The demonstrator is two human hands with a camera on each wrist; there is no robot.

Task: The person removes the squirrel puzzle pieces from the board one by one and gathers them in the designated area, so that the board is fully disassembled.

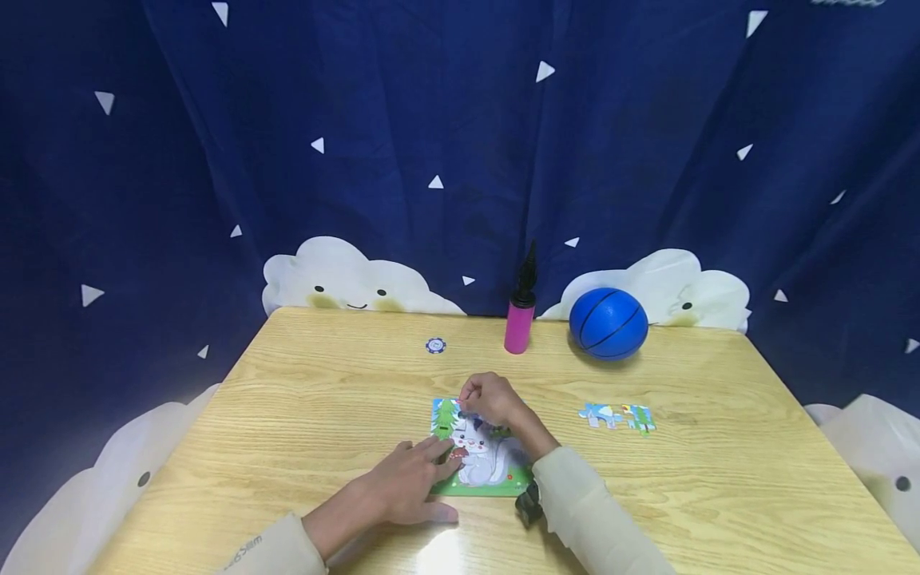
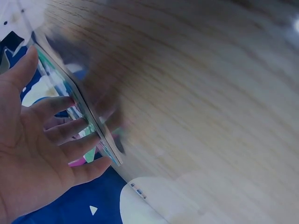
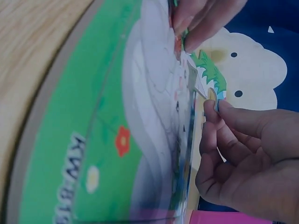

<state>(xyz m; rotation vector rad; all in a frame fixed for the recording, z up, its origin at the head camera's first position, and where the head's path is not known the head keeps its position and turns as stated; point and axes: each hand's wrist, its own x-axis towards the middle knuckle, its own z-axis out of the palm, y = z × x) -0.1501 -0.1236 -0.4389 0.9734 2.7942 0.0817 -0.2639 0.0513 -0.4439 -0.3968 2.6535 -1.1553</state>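
A jigsaw puzzle board (image 1: 489, 467) with a squirrel picture and a green border lies on the table. My left hand (image 1: 410, 483) rests on its left side, fingers spread and fairly straight; in the left wrist view the fingertips touch the board (image 2: 100, 123) near its edge. Over the board's upper part, my right hand (image 1: 492, 399) pinches a small puzzle piece (image 3: 212, 97) between thumb and index finger. The piece is tilted above the board; whether it touches the board I cannot tell. Several loose puzzle pieces (image 1: 602, 414) lie to the right.
Behind the board are a blue and white poker chip (image 1: 435, 345), a pink hand pump (image 1: 518, 327) with a black nozzle, and a blue ball (image 1: 608, 323). A dark blue curtain (image 1: 402, 144) with white clouds hangs beyond the wooden table (image 1: 323, 383).
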